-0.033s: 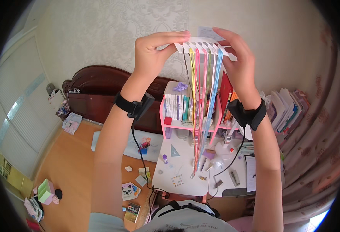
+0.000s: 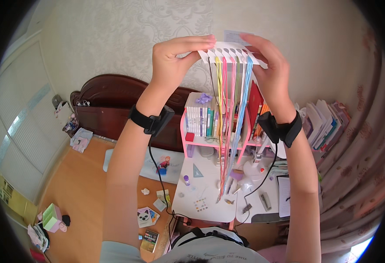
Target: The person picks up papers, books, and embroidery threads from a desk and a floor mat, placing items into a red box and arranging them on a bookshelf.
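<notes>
Held high in front of the wall is a white thread card [image 2: 226, 45] with a row of holes. Bundles of embroidery floss [image 2: 232, 94] hang from it in black, yellow, pink, green, white and light blue, drawing together low over the desk. My left hand [image 2: 175, 55] is closed on the card's left end, fingers on top and thumb below. At the right end my right hand [image 2: 269, 59] grips the card between fingers and thumb, its index finger raised and slightly blurred. Both wrists wear black straps with small devices.
Below stands a white desk [image 2: 205, 184] with a set square [image 2: 196, 170], a glue stick [image 2: 186, 180], a desk lamp [image 2: 245, 186] and a clipboard [image 2: 283, 197]. Behind it is a pink-edged bookshelf [image 2: 184, 131]. A black cable [image 2: 157, 175] hangs from my left wrist. Curtains [image 2: 354, 184] border the right.
My right index finger has dipped slightly at the card's right end. The lower ends of the floss have shifted a little. My left hand stays in place.
</notes>
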{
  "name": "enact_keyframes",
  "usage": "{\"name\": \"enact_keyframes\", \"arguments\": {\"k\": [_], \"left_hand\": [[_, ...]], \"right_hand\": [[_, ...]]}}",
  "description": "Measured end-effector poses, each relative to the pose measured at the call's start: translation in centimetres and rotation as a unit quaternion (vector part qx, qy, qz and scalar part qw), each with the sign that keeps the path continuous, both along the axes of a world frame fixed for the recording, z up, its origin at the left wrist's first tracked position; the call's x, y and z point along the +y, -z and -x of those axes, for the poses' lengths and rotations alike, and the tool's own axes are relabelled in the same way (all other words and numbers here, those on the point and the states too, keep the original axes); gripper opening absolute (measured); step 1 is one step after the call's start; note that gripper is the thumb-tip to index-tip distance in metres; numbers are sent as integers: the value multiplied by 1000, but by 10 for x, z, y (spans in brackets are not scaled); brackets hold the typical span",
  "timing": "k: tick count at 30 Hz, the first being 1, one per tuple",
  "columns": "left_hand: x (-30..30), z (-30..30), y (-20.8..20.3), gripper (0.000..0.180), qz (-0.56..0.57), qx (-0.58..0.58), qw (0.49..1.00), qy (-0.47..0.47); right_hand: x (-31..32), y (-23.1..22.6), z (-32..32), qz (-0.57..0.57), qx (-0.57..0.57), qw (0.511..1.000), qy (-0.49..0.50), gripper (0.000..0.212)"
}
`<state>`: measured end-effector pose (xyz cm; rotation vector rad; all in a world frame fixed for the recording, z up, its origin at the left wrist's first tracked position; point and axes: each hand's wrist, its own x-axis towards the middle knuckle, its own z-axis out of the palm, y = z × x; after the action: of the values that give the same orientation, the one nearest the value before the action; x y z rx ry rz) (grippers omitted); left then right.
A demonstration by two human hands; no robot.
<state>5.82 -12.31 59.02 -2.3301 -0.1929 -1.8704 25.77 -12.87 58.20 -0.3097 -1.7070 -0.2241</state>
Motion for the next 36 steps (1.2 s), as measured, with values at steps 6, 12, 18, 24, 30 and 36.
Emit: {"name": "enact_keyframes", "arguments": {"k": [6, 12, 18, 24, 30, 36], "left_hand": [[-3, 0, -2, 26, -133, 32, 988, -77], [-6, 1, -11, 27, -178, 26, 978, -103], [-13, 1, -15, 19, -149, 32, 982, -107], [-6, 4, -1, 16, 132, -4, 990, -53], [-5, 0, 3, 18, 264, -3, 965, 2], [-3, -15, 10, 17, 297, -58, 953, 24]], "right_hand": [[-5, -2, -10, -135, -24, 985, 107, 27], [-11, -8, -10, -166, -16, 980, 104, 29], [-10, -7, -15, -125, -26, 989, 71, 19], [4, -2, -19, 173, 7, 982, -75, 14], [13, -3, -24, 271, -6, 952, -142, 16], [9, -5, -23, 315, 9, 944, -93, 15]]}}
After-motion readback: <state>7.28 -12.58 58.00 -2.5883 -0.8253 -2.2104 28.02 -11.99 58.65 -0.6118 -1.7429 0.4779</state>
